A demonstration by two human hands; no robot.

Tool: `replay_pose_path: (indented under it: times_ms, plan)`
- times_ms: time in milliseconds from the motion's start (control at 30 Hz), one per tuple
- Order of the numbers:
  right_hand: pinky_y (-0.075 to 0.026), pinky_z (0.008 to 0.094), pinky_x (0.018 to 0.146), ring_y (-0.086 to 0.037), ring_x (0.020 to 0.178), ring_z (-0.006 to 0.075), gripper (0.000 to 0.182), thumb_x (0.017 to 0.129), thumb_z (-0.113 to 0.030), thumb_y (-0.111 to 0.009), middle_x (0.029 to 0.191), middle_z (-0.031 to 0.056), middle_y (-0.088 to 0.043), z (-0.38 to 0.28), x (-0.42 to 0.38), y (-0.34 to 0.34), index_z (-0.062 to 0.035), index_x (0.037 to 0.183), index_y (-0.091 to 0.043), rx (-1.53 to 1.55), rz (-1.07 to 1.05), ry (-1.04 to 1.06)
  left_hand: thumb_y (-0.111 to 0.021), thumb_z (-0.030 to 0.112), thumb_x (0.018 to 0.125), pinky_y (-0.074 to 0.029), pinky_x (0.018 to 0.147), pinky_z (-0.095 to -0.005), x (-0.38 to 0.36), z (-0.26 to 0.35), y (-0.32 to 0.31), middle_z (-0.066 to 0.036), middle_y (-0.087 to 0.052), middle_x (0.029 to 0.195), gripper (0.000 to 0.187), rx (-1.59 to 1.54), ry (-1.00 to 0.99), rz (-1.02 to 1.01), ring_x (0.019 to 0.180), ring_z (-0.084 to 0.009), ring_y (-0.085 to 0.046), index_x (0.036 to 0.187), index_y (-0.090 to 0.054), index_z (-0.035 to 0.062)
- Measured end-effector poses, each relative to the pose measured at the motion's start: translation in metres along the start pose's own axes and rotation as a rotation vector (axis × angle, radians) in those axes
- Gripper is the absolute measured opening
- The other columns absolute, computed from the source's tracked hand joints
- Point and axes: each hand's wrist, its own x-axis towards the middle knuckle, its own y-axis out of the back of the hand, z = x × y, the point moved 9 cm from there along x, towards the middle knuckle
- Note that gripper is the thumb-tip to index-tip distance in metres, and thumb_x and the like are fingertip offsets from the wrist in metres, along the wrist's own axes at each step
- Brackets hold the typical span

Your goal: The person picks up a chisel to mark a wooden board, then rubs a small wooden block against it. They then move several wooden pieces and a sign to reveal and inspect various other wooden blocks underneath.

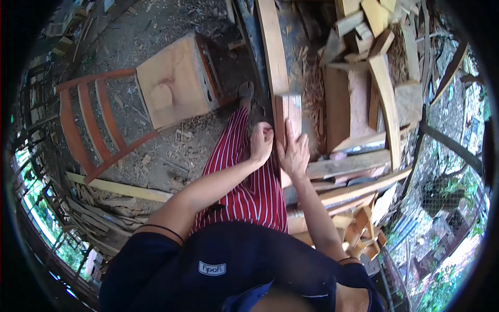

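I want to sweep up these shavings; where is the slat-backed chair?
In the head view, the slat-backed chair is on the person's left, on the shaving-strewn ground beside the red striped trousers.

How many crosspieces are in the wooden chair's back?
3, all reddish-brown wood: the outer crosspiece at picture left, the middle crosspiece, and the inner crosspiece nearest the pale wooden seat. None seems hidden.
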Motion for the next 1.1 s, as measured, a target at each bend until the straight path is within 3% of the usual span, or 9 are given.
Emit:
replay_pose_path:
  times_ms: [67,133,200,400,500,567,667,833,1100]
  plan:
    - [-0.049,0.0443,0.070,-0.052,0.083,0.0369,0.078,0.082,-0.030,-0.064,0.090,0.0190,-0.043,-0.003,-0.001,0.005,-0.0314,0.150,-0.025,0.024,0.038,0.028,-0.059,0.017,0.090,-0.052,0.071,-0.0354,-0.032,-0.039,-0.027,-0.016,-0.067,0.092,0.026,0.161,0.286,-0.411,0.084,-0.0239,-0.068,0.108,-0.057,-0.0016]
    - [-0.049,0.0442,0.070,-0.052,0.083,0.0368,0.079,0.082,-0.029,-0.065,0.091,0.0189,-0.044,-0.004,-0.001,0.006,-0.0315,0.150,-0.024,0.001,0.029,0.015,-0.061,0.017,0.086,-0.054,0.074,-0.0348,-0.050,-0.059,-0.033,-0.016,-0.071,0.087,0.023,0.035,0.361,-0.409,0.084,-0.0249,-0.070,0.099,-0.064,-0.0012]
    - [-0.050,0.0442,0.071,-0.052,0.084,0.0367,0.081,0.082,-0.028,-0.066,0.092,0.0188,-0.044,-0.004,-0.002,0.007,-0.0316,0.150,-0.023,-0.023,0.028,0.016,-0.062,0.003,0.085,-0.055,0.076,-0.0311,-0.054,-0.068,-0.044,-0.011,-0.067,0.096,0.022,0.004,0.383,-0.495,0.088,-0.0192,-0.065,0.105,-0.059,-0.0043]
    - [-0.048,0.0459,0.073,-0.050,0.083,0.0378,0.081,0.083,-0.028,-0.065,0.092,0.0199,-0.043,-0.007,-0.004,0.008,-0.0291,0.151,-0.021,-0.014,0.050,0.043,-0.062,0.000,0.084,-0.051,0.084,-0.0274,-0.061,-0.050,-0.040,-0.010,-0.066,0.101,0.025,-0.268,0.452,-0.550,0.092,-0.0157,-0.061,0.108,-0.058,-0.0035]
    - [-0.047,0.0459,0.074,-0.050,0.084,0.0379,0.082,0.083,-0.028,-0.065,0.092,0.0198,-0.043,-0.009,-0.005,0.007,-0.0289,0.152,-0.020,-0.018,0.045,0.049,-0.066,-0.003,0.081,-0.052,0.085,-0.0290,-0.068,-0.042,-0.040,-0.012,-0.062,0.108,0.043,-0.231,0.400,-0.630,0.098,-0.0179,-0.061,0.120,-0.050,-0.0026]
    - [-0.047,0.0460,0.075,-0.050,0.086,0.0381,0.083,0.084,-0.028,-0.065,0.092,0.0201,-0.043,-0.009,-0.005,0.007,-0.0291,0.152,-0.018,-0.032,0.034,0.036,-0.073,0.002,0.076,-0.054,0.084,-0.0316,-0.074,-0.040,-0.040,-0.015,-0.063,0.107,0.064,-0.183,0.371,-0.598,0.089,-0.0206,-0.066,0.130,-0.039,-0.0022]
    - [-0.047,0.0462,0.076,-0.050,0.086,0.0385,0.084,0.084,-0.028,-0.065,0.093,0.0205,-0.044,-0.012,-0.006,0.006,-0.0296,0.152,-0.017,-0.026,0.038,0.016,-0.074,0.002,0.075,-0.054,0.082,-0.0317,-0.098,-0.043,-0.046,-0.016,-0.063,0.105,0.071,-0.087,0.375,-0.609,0.088,-0.0216,-0.067,0.133,-0.033,-0.0009]
    - [-0.048,0.0468,0.074,-0.050,0.085,0.0390,0.084,0.084,-0.028,-0.066,0.093,0.0206,-0.043,-0.014,-0.007,0.006,-0.0294,0.152,-0.018,-0.030,0.031,0.015,-0.068,0.004,0.082,-0.052,0.082,-0.0303,-0.097,-0.086,-0.059,-0.014,-0.069,0.102,0.027,-0.185,0.355,-0.577,0.092,-0.0172,-0.066,0.107,-0.062,-0.0038]
    - [-0.049,0.0472,0.071,-0.051,0.084,0.0392,0.083,0.083,-0.028,-0.066,0.093,0.0203,-0.043,-0.036,-0.012,0.010,-0.0283,0.152,-0.020,0.029,0.043,0.014,-0.064,0.013,0.091,-0.051,0.086,-0.0294,-0.090,-0.087,-0.024,-0.012,-0.064,0.115,0.037,-0.179,0.529,-0.961,0.103,-0.0162,-0.060,0.123,-0.056,-0.0025]
